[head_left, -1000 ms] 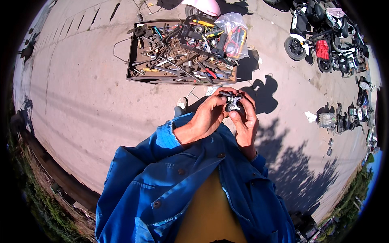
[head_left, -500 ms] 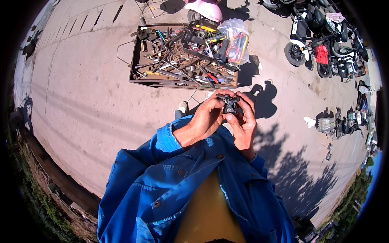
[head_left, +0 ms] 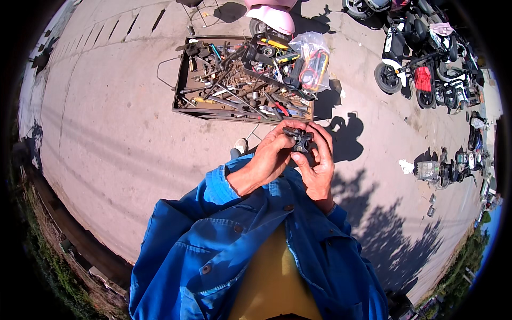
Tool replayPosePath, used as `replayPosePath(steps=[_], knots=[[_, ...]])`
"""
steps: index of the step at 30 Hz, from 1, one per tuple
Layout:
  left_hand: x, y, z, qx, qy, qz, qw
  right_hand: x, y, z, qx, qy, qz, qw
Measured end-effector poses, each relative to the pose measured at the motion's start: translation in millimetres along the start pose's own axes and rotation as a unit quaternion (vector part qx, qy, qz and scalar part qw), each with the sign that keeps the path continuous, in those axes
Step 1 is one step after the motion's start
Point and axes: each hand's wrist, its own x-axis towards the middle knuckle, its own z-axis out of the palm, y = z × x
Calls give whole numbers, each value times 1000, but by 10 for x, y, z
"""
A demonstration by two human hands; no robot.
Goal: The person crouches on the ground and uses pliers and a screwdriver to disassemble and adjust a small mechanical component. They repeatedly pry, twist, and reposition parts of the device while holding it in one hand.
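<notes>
Both my hands hold a small black mechanical part (head_left: 303, 141) with a rounded notch, in front of my chest. My left hand (head_left: 268, 159) grips it from the left, thumb on its near side and fingers curled behind. From the right, my right hand (head_left: 318, 170) closes on it, the thumb below and the fingers over the far edge. The exact kind of the part is too small to make out. Just beyond my hands stands an open metal tool tray (head_left: 213, 113) full of loose tools and small hardware.
A black bin (head_left: 250, 68) of tools and a clear plastic bag (head_left: 314, 61) with coloured cables sit on the tray's right side. A pink scooter (head_left: 272, 20) stands behind it. Parked scooters (head_left: 389, 74) line the right. A wire handle (head_left: 164, 72) sticks out left of the tray.
The part has tilted slightly between my fingers, and both hands have shifted a little left. The tray and scooters sit slightly lower in the picture.
</notes>
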Motion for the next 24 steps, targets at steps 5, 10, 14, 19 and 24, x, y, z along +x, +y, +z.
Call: replayPosePath(steps=[5, 10, 14, 19, 24], knots=[[5, 8, -58, 4, -14, 27, 1000, 59, -57, 25, -8, -16, 14, 1000], [-18, 52, -35, 41, -5, 35, 999, 115, -83, 77, 49, -18, 27, 998], [-40, 76, -74, 73, 1, 41, 996, 158, -103, 104, 82, -31, 41, 995], [-24, 100, -106, 147, 8, 88, 985, 174, -49, 125, 105, -33, 69, 992], [-32, 164, -45, 168, 10, 103, 980, 201, -29, 122, 157, -41, 95, 982]])
